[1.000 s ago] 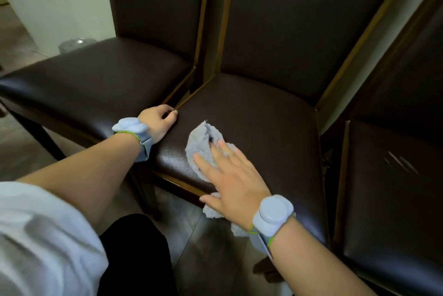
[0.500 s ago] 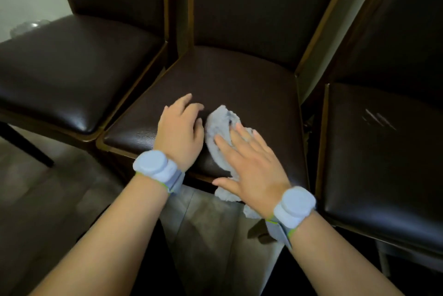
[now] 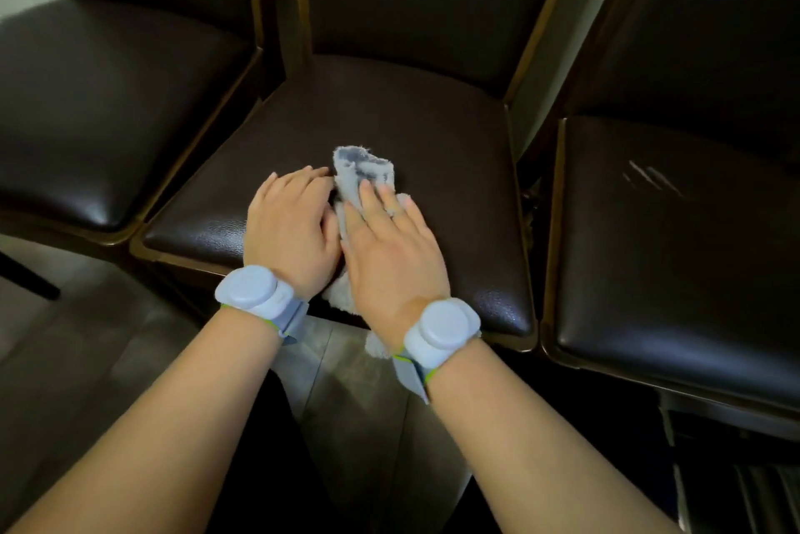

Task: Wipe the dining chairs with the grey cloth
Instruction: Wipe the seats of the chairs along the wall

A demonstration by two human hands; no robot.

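Observation:
Three dark brown leather dining chairs stand side by side. The grey cloth (image 3: 362,170) lies crumpled on the seat of the middle chair (image 3: 441,152), near its front edge, and part of it hangs over that edge. My right hand (image 3: 391,243) lies flat on the cloth, fingers spread and pressing it down. My left hand (image 3: 288,226) rests palm down on the seat beside the cloth, with its fingertips touching the cloth's left side. Both wrists carry pale blue bands.
The left chair (image 3: 99,100) and the right chair (image 3: 675,252) flank the middle one closely. The right seat has pale scratch marks (image 3: 651,178). Grey tiled floor (image 3: 86,338) lies below the seats. A pale wall shows at the top left.
My left hand has moved from the seat's left edge to beside the cloth. The cloth and my right hand have slid toward the seat's middle. The view has shifted right.

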